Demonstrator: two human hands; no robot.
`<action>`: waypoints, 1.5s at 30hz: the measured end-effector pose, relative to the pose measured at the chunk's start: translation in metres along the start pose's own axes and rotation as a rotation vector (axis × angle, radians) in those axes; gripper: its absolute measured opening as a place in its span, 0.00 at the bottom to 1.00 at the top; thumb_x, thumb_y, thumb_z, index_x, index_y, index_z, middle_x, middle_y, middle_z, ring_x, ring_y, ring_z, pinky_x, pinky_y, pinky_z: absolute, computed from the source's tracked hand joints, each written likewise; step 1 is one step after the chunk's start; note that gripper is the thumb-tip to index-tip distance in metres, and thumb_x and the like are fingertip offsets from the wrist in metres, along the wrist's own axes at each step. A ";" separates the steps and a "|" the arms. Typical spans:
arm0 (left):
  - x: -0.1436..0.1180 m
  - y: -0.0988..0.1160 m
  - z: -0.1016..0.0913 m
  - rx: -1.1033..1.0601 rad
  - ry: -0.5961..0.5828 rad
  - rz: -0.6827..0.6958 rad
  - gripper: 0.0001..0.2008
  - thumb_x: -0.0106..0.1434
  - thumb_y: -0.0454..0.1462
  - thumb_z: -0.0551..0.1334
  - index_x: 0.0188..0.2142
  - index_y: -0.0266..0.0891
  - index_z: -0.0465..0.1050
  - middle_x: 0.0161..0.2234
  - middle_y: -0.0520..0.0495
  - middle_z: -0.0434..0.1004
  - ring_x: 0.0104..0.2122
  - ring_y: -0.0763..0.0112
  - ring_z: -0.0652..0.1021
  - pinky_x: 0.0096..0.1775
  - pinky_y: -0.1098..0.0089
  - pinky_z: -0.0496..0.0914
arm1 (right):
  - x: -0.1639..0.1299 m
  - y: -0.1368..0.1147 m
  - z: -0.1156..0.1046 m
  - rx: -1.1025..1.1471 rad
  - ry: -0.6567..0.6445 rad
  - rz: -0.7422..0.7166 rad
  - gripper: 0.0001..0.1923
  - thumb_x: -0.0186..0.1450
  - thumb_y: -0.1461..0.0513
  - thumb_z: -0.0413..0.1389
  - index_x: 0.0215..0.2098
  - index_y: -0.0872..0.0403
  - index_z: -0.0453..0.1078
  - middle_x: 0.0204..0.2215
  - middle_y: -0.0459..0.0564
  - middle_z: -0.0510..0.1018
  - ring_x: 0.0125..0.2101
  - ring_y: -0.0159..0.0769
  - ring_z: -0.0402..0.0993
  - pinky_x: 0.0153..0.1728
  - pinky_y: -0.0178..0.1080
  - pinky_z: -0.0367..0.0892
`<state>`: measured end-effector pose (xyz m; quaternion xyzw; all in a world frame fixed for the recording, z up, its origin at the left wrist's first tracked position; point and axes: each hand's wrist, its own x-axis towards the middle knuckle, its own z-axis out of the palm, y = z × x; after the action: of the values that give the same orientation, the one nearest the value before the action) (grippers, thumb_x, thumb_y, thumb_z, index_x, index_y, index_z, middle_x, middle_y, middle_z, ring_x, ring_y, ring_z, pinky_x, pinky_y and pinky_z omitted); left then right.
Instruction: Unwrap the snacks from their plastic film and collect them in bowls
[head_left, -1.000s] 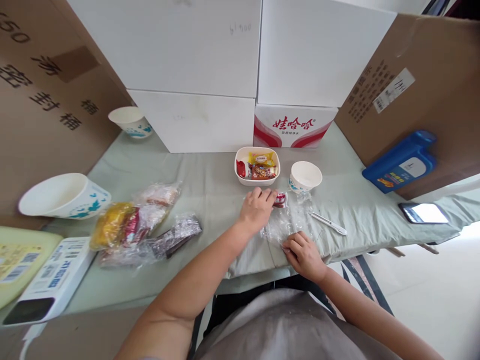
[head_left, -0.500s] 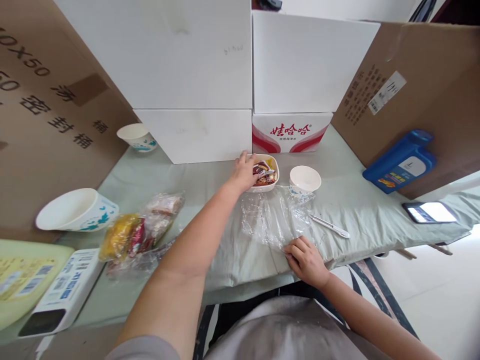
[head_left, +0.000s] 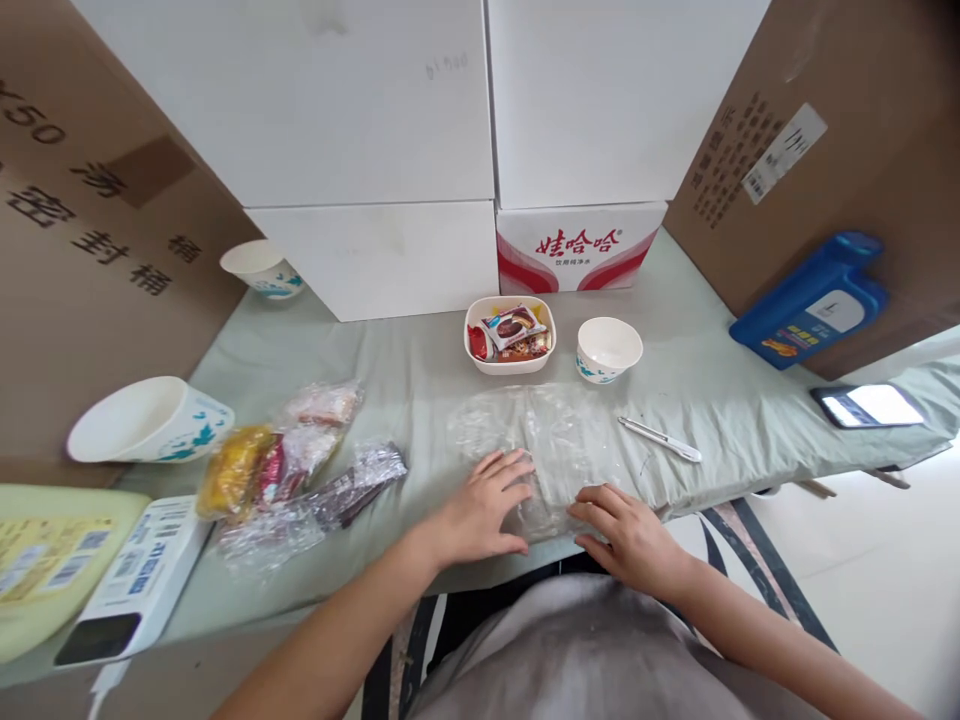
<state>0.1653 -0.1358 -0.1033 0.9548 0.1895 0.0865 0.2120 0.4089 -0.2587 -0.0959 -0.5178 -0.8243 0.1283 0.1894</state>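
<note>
A clear plastic bag (head_left: 555, 440) lies flattened on the cloth-covered table in front of me. My left hand (head_left: 484, 512) rests on its left side, fingers spread. At the right near edge, my right hand (head_left: 630, 538) touches the bag with its fingers stretched out. Beyond the bag is a white rounded tub (head_left: 511, 368) holding several wrapped snacks (head_left: 513, 328), with neither hand on it. To its right stands a paper bowl (head_left: 609, 345). A slim white pen-like tool (head_left: 660, 440) lies right of the bag.
Wrapped snacks in clear plastic (head_left: 277, 460) lie at left, near a tilted paper bowl (head_left: 154, 420) and a white box-shaped device (head_left: 135, 580). White cartons (head_left: 375, 260) wall the back. At right are a blue bottle (head_left: 810, 300) and a phone (head_left: 868, 406).
My left hand has left the snack tub and come back toward me onto the plastic bag. My right hand stays at the near edge; the bag now lies flatter.
</note>
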 end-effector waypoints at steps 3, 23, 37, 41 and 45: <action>-0.028 -0.001 -0.004 -0.020 0.059 0.008 0.06 0.60 0.34 0.63 0.39 0.41 0.73 0.55 0.45 0.73 0.63 0.57 0.64 0.62 0.50 0.59 | -0.006 0.007 -0.008 -0.075 -0.046 0.015 0.21 0.65 0.56 0.58 0.55 0.53 0.67 0.51 0.59 0.72 0.48 0.47 0.68 0.46 0.50 0.68; -0.062 0.009 -0.039 -0.448 0.133 -0.640 0.13 0.66 0.46 0.54 0.35 0.43 0.71 0.28 0.53 0.77 0.28 0.70 0.78 0.31 0.73 0.70 | -0.004 0.025 -0.023 0.150 0.092 -0.021 0.42 0.61 0.42 0.58 0.65 0.54 0.54 0.58 0.63 0.68 0.61 0.53 0.59 0.57 0.57 0.62; -0.026 -0.010 -0.037 -0.252 0.463 -0.989 0.12 0.63 0.46 0.56 0.38 0.42 0.70 0.26 0.52 0.77 0.24 0.68 0.79 0.31 0.70 0.68 | 0.051 0.030 0.012 0.728 0.229 0.638 0.19 0.65 0.49 0.48 0.43 0.54 0.69 0.22 0.43 0.72 0.18 0.29 0.64 0.21 0.34 0.63; -0.013 -0.016 -0.031 -0.062 0.377 -1.048 0.09 0.62 0.40 0.58 0.41 0.42 0.71 0.30 0.49 0.80 0.31 0.65 0.80 0.36 0.69 0.67 | 0.057 0.033 0.016 0.466 0.254 0.688 0.17 0.60 0.53 0.54 0.44 0.53 0.69 0.21 0.42 0.70 0.22 0.32 0.67 0.26 0.36 0.63; -0.006 -0.017 -0.021 0.040 0.295 -1.056 0.09 0.64 0.40 0.58 0.43 0.43 0.71 0.34 0.47 0.81 0.35 0.62 0.80 0.36 0.68 0.67 | 0.048 0.031 0.015 0.372 0.270 0.657 0.18 0.62 0.50 0.53 0.45 0.52 0.69 0.26 0.45 0.75 0.26 0.35 0.72 0.30 0.37 0.65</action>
<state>0.1491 -0.1165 -0.0920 0.7115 0.6722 0.0979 0.1797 0.4085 -0.2017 -0.1133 -0.7229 -0.5452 0.2600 0.3354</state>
